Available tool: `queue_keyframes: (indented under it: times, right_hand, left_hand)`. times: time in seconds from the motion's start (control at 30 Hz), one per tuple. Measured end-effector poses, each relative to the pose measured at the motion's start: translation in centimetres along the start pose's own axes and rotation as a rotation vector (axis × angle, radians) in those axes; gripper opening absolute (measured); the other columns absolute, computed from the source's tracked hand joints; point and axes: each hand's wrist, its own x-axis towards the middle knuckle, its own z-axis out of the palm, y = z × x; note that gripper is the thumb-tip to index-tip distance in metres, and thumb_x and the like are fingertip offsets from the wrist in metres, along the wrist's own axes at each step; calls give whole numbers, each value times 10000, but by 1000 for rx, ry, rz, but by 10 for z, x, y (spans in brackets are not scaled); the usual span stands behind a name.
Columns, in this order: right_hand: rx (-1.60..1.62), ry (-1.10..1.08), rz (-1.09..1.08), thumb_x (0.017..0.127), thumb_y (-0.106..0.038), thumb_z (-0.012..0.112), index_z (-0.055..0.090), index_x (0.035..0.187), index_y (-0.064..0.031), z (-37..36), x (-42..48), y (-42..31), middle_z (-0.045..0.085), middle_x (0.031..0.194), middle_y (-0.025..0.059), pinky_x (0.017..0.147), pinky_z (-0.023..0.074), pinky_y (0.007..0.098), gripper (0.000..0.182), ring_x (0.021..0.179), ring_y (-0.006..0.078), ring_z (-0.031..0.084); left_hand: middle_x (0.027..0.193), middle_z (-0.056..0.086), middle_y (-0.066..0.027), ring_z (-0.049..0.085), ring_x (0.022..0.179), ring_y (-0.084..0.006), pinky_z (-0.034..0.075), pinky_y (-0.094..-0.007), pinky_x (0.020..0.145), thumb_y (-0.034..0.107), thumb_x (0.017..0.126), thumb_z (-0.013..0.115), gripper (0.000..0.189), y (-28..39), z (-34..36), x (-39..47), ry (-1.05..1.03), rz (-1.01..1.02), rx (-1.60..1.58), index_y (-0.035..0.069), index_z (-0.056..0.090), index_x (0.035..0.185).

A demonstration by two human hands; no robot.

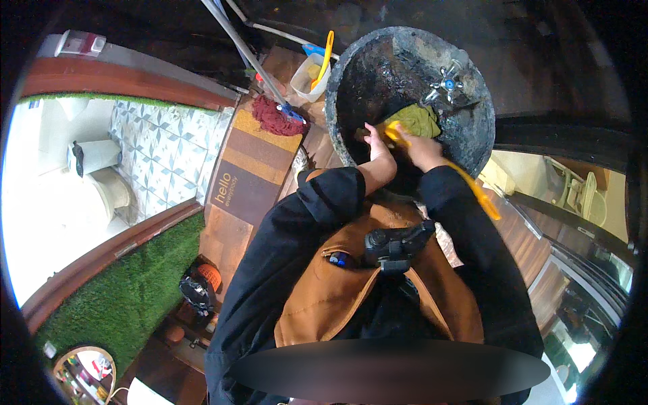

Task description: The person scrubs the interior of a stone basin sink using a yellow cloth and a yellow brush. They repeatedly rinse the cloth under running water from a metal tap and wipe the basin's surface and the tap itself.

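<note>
A round stone-like basin (pixel 481 116) stands before me, dark inside, with a metal tap with a cross handle (pixel 447 84) at its upper right. My right hand (pixel 421 150) is closed on a yellow long-handled brush (pixel 475 190); its handle runs back past my right sleeve, and its head end is over the basin. A crumpled olive-green cloth (pixel 417 120) lies in the basin just beyond that hand. My left hand (pixel 375 147) is over the basin's left part, fingers apart, near the brush's head. Shadow hides the basin's bottom and what lies under the left hand.
Left of the basin stand a white plastic container (pixel 305 91) holding a yellow-handled tool, and a mop with a dark red head (pixel 276 116). A striped doormat (pixel 250 174) lies on the wood-look floor. Artificial grass (pixel 136 273) and a tiled bathroom floor (pixel 162 136) are farther left.
</note>
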Motion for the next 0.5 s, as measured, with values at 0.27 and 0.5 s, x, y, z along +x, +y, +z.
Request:
queue_keyframes:
  times: [0.27,0.5]
  right_hand:
    - [-22,4,9,780,-343,425,208,1243,-367,-30,2,-8,566,917,131,676,429,398,512,799,318,551]
    - [12,28,41,751,-441,463,231,1228,-390,-31,9,62,566,936,108,715,423,382,533,841,297,545]
  left_hand:
    - [1193,417,-55,402,1077,-278,101,-585,898,321,732,528,514,-5,0,-5,44,15,-100,142,393,1195]
    - [1189,421,-57,412,1069,-267,111,-562,903,315,756,478,462,-18,-6,-18,64,64,-136,137,415,1178]
